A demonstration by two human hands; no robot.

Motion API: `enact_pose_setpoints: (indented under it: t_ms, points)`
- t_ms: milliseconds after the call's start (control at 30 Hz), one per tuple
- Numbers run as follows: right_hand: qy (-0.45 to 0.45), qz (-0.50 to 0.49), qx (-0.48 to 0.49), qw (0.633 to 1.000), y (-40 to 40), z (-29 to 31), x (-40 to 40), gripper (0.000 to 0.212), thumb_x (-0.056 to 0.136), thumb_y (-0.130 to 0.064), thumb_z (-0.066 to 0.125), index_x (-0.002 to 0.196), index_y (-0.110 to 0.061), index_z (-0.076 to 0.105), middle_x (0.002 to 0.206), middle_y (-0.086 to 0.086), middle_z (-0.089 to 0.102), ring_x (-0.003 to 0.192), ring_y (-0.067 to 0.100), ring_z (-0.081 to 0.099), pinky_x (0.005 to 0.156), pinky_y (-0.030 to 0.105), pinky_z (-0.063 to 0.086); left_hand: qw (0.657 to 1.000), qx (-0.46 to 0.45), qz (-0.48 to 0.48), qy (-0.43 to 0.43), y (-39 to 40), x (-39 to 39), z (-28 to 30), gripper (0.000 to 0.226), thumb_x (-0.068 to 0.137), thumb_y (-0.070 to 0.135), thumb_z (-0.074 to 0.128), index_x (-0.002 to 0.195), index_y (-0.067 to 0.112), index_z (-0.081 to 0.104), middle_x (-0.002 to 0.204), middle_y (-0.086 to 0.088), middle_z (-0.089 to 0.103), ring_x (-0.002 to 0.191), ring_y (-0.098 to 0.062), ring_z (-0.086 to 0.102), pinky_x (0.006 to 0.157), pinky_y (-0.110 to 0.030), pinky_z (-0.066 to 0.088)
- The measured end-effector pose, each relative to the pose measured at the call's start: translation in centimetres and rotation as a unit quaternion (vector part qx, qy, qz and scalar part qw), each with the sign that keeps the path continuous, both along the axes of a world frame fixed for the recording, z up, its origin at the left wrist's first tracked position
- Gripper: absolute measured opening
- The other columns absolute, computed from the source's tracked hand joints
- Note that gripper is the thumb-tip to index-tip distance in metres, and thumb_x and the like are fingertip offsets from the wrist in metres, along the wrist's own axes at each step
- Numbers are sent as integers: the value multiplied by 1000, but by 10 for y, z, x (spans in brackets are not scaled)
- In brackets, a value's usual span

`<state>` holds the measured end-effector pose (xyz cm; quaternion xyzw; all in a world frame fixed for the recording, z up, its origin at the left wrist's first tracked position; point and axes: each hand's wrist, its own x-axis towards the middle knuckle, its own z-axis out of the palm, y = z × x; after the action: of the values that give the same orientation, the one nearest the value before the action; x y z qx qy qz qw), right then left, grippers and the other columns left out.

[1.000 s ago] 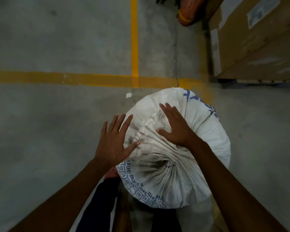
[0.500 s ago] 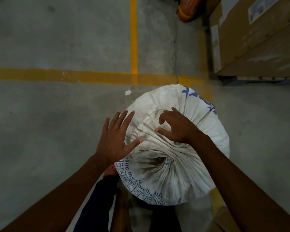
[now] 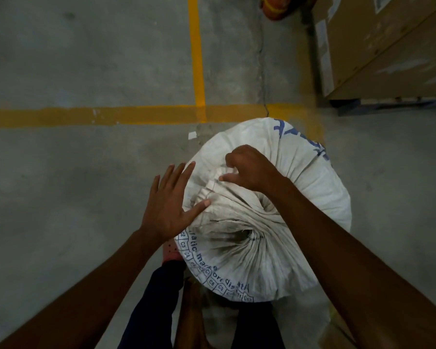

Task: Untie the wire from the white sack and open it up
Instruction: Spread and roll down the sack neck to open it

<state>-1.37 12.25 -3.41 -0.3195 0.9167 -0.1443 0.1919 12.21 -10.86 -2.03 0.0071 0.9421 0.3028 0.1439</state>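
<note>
The white sack (image 3: pixel 300 197) with blue print stands on the concrete floor right in front of me. Its top is gathered into a tight pucker (image 3: pixel 247 235) with folds radiating out. No wire shows. My left hand (image 3: pixel 169 205) is flat with spread fingers, and its thumb rests against the sack's left shoulder. On the far side of the gathered top, my right hand (image 3: pixel 249 167) has its fingers curled and its thumb pinching a folded strip of the sack's fabric (image 3: pixel 212 183).
Yellow floor lines (image 3: pixel 196 71) cross just beyond the sack. Large cardboard boxes (image 3: pixel 388 46) on a pallet stand at the upper right. An orange object (image 3: pixel 275 6) lies at the top edge. A small white scrap (image 3: pixel 192 135) lies on the floor. My legs (image 3: pixel 156 298) are below the sack.
My right hand went from flat on the sack to curled, and it now pinches a fold near the top. My left hand stayed spread at the sack's left side.
</note>
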Motion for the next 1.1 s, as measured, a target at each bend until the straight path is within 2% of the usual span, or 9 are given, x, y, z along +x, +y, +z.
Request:
enact_pose_setpoints:
  t_ms: [200,300,467,567,700,800,867,967,1100]
  points:
    - [-90,-30,-64,993,19,25,6,62,81,-66,69,65,-9,50,57,5,49,56,20,45,79,44,48,999,30,11,-13,1,-5,-3,95,86,88,34,163,35,15,171,-1,25,159,-25,15,125,-58,16]
    - [-169,-70,-72,981,35,46,11,72,75,-76,65,72,-4,61,65,11,61,61,18,56,65,39,43,998,54,15,-18,2,-9,-3,94,86,88,34,163,36,17,170,2,26,159,-23,14,125,-58,16]
    - [-288,-124,-78,946,69,64,24,81,60,-84,71,102,-15,80,101,-3,79,95,9,72,90,42,56,997,79,3,-8,9,-21,2,84,91,79,41,161,36,25,168,3,32,158,-24,18,125,-56,19]
    - [-329,-124,-86,932,86,66,29,93,58,-90,69,84,0,72,80,13,73,78,28,69,73,45,51,995,98,-9,-11,17,-28,7,79,92,78,38,160,37,30,166,9,35,157,-22,21,125,-48,19]
    - [-358,-123,-77,922,98,71,38,96,66,-99,45,58,-3,45,59,10,42,55,25,40,62,35,34,991,122,-43,-12,30,-35,12,69,96,71,38,156,37,40,160,14,42,153,-13,26,121,-37,21]
    - [-393,-150,-24,907,107,66,46,126,72,-101,19,93,14,68,100,27,73,97,41,68,99,49,51,989,134,-62,-8,40,-39,13,61,99,66,40,152,37,47,155,12,50,151,-18,35,119,-40,26]
    - [-418,-171,-17,892,113,65,51,110,80,-90,15,102,0,75,111,10,76,110,22,67,111,40,43,988,134,-77,-3,46,-41,12,57,101,64,39,149,36,51,152,12,53,147,-17,40,118,-38,29]
    - [-433,-191,-27,881,120,73,59,69,84,-76,16,77,-28,65,86,-17,65,87,0,59,99,29,40,984,159,-85,-13,55,-44,13,54,102,65,37,143,37,58,146,13,60,141,-11,49,117,-45,35]
    - [-449,-202,-24,870,130,74,70,65,92,-74,16,61,-28,49,63,-17,50,64,2,46,82,28,40,973,206,-80,-66,69,-45,20,52,101,67,38,120,35,75,116,21,75,116,-1,66,107,-48,46]
